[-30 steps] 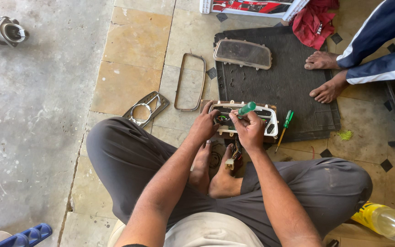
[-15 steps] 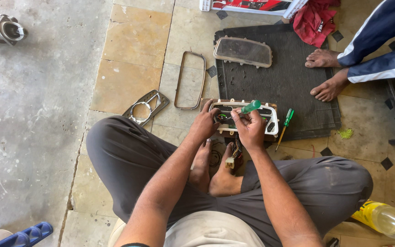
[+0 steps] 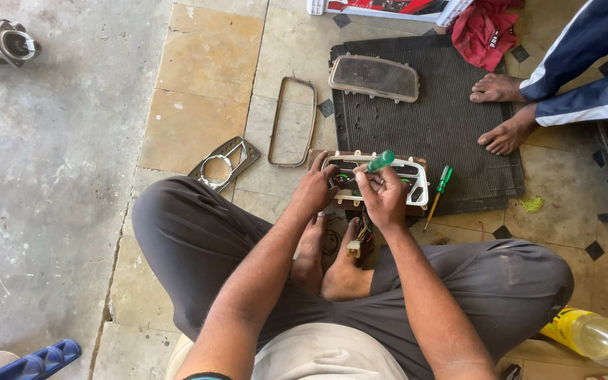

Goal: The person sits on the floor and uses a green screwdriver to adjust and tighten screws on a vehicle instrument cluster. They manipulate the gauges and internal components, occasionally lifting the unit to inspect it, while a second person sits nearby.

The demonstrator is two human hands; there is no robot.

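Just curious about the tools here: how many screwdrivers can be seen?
2. One with a green handle is in the right hand, over the instrument panel. Another lies on the black mat's edge. More may be hidden.

Glossy green plastic screwdriver handle (image 3: 380, 161); white plastic instrument cluster housing (image 3: 416, 184); matt ribbed rubber mat (image 3: 438, 134); shiny metal bezel (image 3: 223, 163); rough concrete floor (image 3: 43, 176); dusty clear plastic lens (image 3: 374, 76).

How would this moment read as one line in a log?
left hand: steadies instrument cluster | right hand: holds green-handled screwdriver on it | second screwdriver: beside, on mat
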